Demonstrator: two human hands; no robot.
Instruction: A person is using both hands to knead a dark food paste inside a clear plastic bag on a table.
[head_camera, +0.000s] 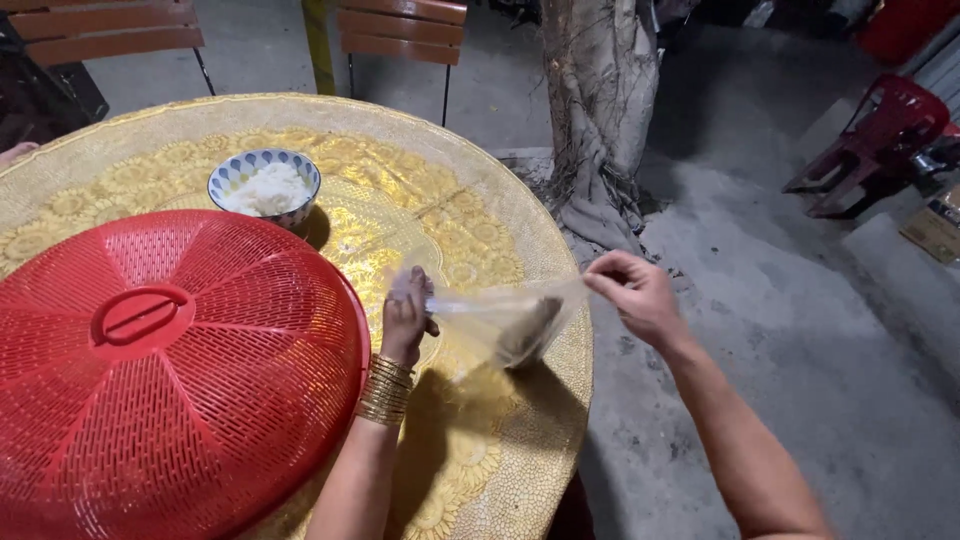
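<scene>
Both hands hold a clear plastic bag (505, 318) stretched over the right edge of a round table (470, 240). Something dark lies inside the bag, near its bottom. My left hand (405, 315), with gold bangles on the wrist, grips the bag's left end above the yellow patterned tabletop. My right hand (632, 290) pinches the bag's right end, just past the table's rim. A large red mesh food cover (165, 365) sits on the table to the left of my left hand. A blue-and-white bowl (263, 186) with white food stands behind it.
A tree trunk (598, 95) with tangled roots rises from the concrete floor beyond the table. Wooden-slat chairs (400, 30) stand at the far side. A red plastic chair (880, 140) and a cardboard box (935, 228) are at the right.
</scene>
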